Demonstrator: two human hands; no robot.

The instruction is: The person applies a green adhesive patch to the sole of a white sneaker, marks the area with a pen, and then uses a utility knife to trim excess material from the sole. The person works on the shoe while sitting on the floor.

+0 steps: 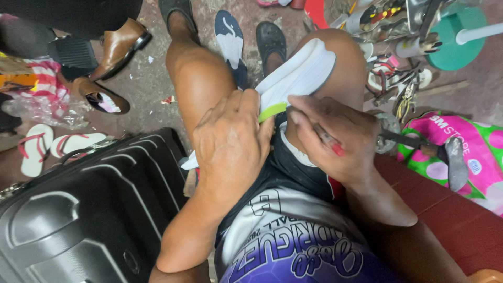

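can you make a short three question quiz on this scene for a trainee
1. True or false: the left hand presses a white shoe that rests on the person's knee.
2. What does the right hand hold?
A. a thin tool with a red end
B. a hammer
C. a paint brush
3. Fill in: the big black case at lower left is a ______.

Key:
1. True. The shoe lies sole up across the knee, with a green strip at the edge near the fingers.
2. A, the thin tool.
3. suitcase
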